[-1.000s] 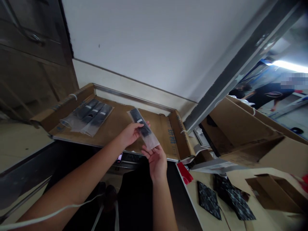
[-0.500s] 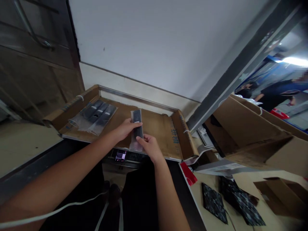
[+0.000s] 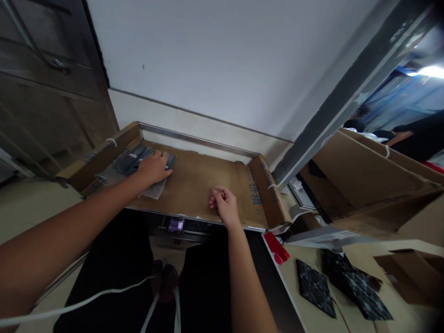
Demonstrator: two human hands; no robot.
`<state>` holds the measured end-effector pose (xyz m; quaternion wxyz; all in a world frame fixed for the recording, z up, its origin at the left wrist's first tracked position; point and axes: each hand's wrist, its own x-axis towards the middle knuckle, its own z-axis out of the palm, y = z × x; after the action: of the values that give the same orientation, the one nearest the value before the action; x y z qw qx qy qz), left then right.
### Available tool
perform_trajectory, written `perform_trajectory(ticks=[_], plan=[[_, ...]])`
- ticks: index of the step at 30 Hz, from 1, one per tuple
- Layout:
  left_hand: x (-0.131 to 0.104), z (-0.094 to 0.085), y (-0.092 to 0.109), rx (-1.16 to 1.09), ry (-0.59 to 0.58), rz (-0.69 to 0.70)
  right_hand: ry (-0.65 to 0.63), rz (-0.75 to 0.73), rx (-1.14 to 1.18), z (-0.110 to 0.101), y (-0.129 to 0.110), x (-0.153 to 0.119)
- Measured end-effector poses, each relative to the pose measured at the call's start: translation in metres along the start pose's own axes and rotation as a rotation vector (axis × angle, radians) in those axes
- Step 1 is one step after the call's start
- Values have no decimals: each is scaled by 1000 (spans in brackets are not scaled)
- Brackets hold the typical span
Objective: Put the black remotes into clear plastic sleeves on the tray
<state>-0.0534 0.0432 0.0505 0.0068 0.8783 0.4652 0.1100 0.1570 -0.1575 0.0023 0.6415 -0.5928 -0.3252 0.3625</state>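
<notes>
Several dark strips in clear plastic bags (image 3: 126, 162) lie at the left end of a cardboard-lined tray (image 3: 194, 171). My left hand (image 3: 152, 167) rests on top of the rightmost bag, its thumb apart from the fingers; the palm hides part of the strip beneath. Over the right half of the tray is my right hand (image 3: 225, 203), its fingers curled in loosely with nothing visible in them.
Folded cardboard walls (image 3: 272, 194) bound the tray's sides. A large open cardboard box (image 3: 374, 185) stands at the right, above dark patterned panels (image 3: 315, 286) and a red object (image 3: 276, 248). A white cable crosses below my left arm. Another person is at the far right.
The bagged strip that both hands held mid-tray is now at the left beside the other bags, under my left hand. My right hand has let go and moved slightly right.
</notes>
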Motion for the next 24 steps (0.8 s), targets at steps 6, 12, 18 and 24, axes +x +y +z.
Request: perform_trajectory(ticks=[6, 12, 18, 24], plan=[[3, 1, 0, 84, -58, 5, 10, -9, 0, 0, 2, 0], [-5, -5, 2, -9, 60, 20, 19, -14, 4, 1, 0, -1], [-26, -20, 9, -329, 144, 125, 27, 2, 23, -2, 0, 2], [-57, 17, 30, -592, -35, 216, 45, 17, 69, 1, -1, 0]])
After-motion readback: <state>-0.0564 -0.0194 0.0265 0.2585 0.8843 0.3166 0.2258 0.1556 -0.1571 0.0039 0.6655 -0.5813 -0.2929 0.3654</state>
